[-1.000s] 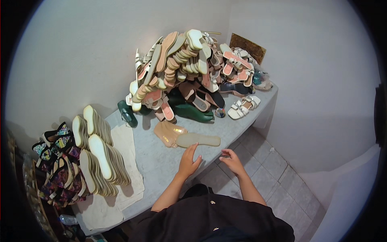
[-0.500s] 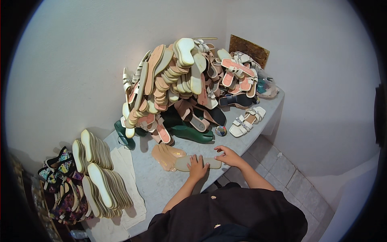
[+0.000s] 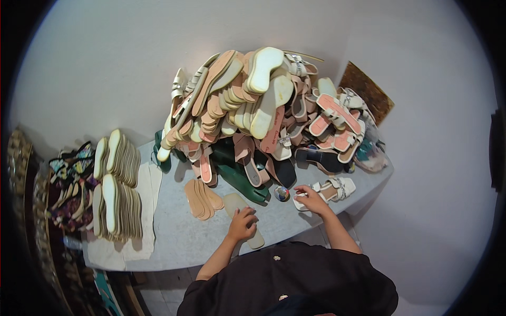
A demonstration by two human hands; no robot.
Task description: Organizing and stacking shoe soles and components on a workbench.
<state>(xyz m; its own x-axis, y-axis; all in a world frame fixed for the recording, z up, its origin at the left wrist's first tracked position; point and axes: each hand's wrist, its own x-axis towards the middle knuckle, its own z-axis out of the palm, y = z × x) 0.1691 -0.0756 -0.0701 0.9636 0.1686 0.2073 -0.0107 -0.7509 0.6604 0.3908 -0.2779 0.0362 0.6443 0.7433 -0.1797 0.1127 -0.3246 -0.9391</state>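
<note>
My left hand [image 3: 242,224] rests over a pale, long shoe insole [image 3: 255,240], its fingers bent around the middle part. The insole lies on the grey tabletop at the near edge. Just beyond it is a small fan of tan insole pieces [image 3: 199,203]. My right hand [image 3: 312,201] is over the front of a white strappy sandal [image 3: 301,204], fingers apart and slightly bent. Whether its fingertips touch the sandal I cannot tell. A second white sandal [image 3: 342,188] sits to its right. Left of my right hand is a small round multicoloured object [image 3: 282,194].
A tall heap of insoles and sandals [image 3: 242,100] covers the table's back, with green shoe forms [image 3: 240,178] at its foot. Stacked pale insoles [image 3: 124,205] stand on white paper [image 3: 149,205] at the left. Patterned sandals [image 3: 71,205] lie beyond them. A brown board [image 3: 366,92] leans behind.
The view has turned. My right hand has left the pale insole's end and moved right to the white sandal. The insole has swung round under my left hand, whose fingers are more bent.
</note>
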